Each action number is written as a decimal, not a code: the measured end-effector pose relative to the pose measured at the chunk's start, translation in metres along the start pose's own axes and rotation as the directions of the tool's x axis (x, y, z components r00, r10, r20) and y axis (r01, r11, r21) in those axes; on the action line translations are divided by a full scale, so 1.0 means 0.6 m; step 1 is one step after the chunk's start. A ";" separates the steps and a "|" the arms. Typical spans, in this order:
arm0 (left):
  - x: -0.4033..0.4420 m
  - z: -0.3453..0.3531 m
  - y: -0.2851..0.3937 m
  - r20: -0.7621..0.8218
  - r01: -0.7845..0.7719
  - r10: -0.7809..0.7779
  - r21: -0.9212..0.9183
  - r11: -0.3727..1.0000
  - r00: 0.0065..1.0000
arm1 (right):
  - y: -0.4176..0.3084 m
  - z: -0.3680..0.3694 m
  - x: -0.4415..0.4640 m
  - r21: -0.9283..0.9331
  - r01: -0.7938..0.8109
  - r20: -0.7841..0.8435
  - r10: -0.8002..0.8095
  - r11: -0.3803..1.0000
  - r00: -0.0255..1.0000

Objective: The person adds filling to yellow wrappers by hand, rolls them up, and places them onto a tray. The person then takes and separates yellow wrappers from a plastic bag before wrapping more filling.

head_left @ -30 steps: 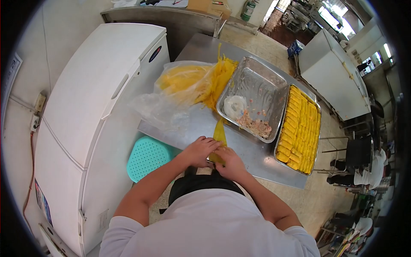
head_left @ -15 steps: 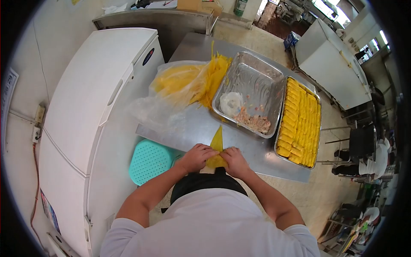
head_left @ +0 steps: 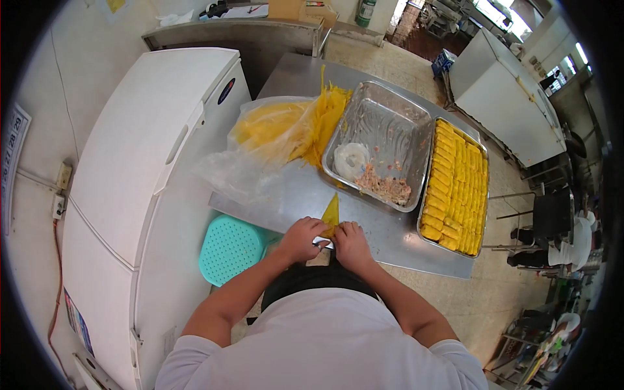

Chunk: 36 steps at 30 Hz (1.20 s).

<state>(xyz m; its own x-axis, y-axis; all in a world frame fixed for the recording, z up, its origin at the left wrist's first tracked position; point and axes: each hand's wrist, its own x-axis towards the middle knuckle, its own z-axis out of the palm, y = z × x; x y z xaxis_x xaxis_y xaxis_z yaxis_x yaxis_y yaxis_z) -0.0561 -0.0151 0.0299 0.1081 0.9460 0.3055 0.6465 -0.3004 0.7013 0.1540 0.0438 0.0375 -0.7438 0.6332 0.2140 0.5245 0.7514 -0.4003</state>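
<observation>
At the table's front edge, my left hand [head_left: 304, 239] and my right hand [head_left: 353, 245] are closed on a yellow wrapper [head_left: 331, 214] from both sides. Its pointed end lies away from me, and its near part is folded between my fingers. Beyond my hands is a deep metal tray [head_left: 390, 117] holding pinkish filling [head_left: 388, 185] and a whitish round container [head_left: 351, 160]. To its right, a shallower tray holds rows of yellow rolls [head_left: 455, 188]. Left of the deep tray lies a plastic bag [head_left: 273, 130] of yellow wrappers, some spilling out.
The metal table [head_left: 302, 195] carries the trays and bag. A white freezer [head_left: 143, 130] stands at the left, with a turquoise stool [head_left: 231, 250] beside it under the table's corner. Another white appliance [head_left: 510, 104] is at the back right. A person [head_left: 572, 244] is at the far right.
Both hands stay at the table edge. The wrapper's near part, spread flat below my fingers half a second ago, is now folded up between them, and only its pointed end stands out.
</observation>
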 end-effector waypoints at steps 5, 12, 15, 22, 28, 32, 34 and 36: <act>0.012 0.007 -0.018 0.171 -0.024 0.002 0.127 0.992 0.985 | -0.006 -0.026 0.010 0.002 0.026 0.065 -0.026 1.000 0.998; 0.022 -0.015 -0.016 0.113 -0.008 0.013 -0.040 0.999 0.993 | 0.023 -0.008 0.021 0.006 0.091 0.083 -0.091 0.996 0.992; 0.023 -0.009 -0.034 0.160 -0.070 0.070 -0.004 0.998 0.985 | 0.033 -0.008 0.029 0.059 0.080 0.117 -0.087 0.995 0.989; 0.039 -0.014 -0.028 0.096 -0.099 0.096 0.021 0.995 0.991 | 0.032 -0.021 0.037 0.098 0.046 0.098 -0.056 0.994 0.994; 0.042 -0.009 -0.037 0.136 0.077 -0.073 -0.025 0.997 0.988 | 0.037 -0.016 0.040 0.143 0.035 0.064 -0.044 0.989 0.997; 0.044 -0.002 -0.044 0.134 0.004 -0.017 0.096 0.995 0.991 | 0.039 -0.016 0.042 0.083 0.078 0.036 -0.081 0.994 0.996; 0.042 0.004 -0.046 0.099 0.015 -0.028 0.127 0.992 0.995 | 0.051 -0.008 0.048 0.072 0.067 0.105 -0.074 0.995 0.992; 0.040 0.001 -0.041 0.053 -0.038 0.032 0.115 0.993 0.998 | 0.060 -0.002 0.052 0.087 0.043 0.146 -0.055 0.995 0.988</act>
<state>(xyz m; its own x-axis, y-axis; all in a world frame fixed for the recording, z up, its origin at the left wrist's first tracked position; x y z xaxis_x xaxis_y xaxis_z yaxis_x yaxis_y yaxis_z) -0.0689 0.0154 0.0195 0.1688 0.9410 0.2933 0.7243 -0.3202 0.6106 0.1501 0.0911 0.0307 -0.8240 0.5570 0.1033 0.4543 0.7587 -0.4670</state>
